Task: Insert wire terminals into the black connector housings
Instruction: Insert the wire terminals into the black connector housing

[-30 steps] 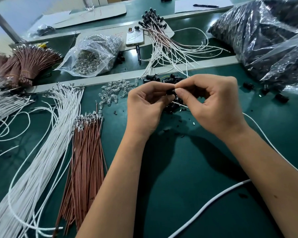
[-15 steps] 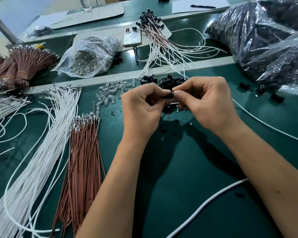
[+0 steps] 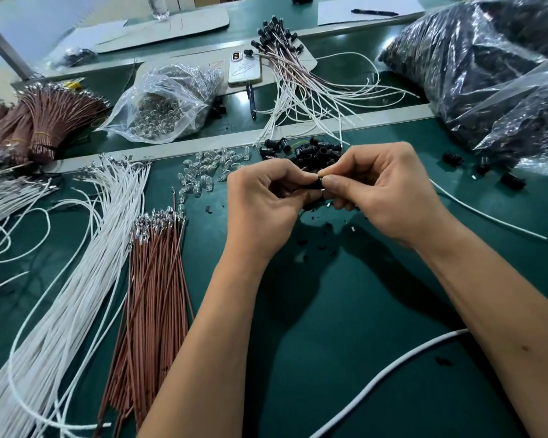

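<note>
A: In the head view, why are both hands drawn in so close over the green bench mat?

B: I'd say for steadiness. The left hand has its fingers curled round a small black plastic connector housing, gripping it at the fingertips. The right hand meets it from the other side, thumb and forefinger pinched tight at the housing's end. Whatever it pinches is hidden by the fingertips; a wire terminal seems likely, since a thin white insulated wire runs off across the mat from behind that hand, though I can't see where it begins.

A: So the housing is off the table?

B: It looks lifted, between the two hands, just in front of the loose heap of black plastic housings. That heap sits within a short reach, which I take to be deliberate.

A: And the stock on the left?

B: The fanned bundle of white wires with metal terminals and the straight bundle of brown wires lie side by side, terminal ends pointing away from the person, probably so one can be plucked by its tip. The small clear glass bulbs are scattered between them and the housings.

A: Further back?

B: A pile of finished white and brown leads with black ends, laid out of the working area.
</note>
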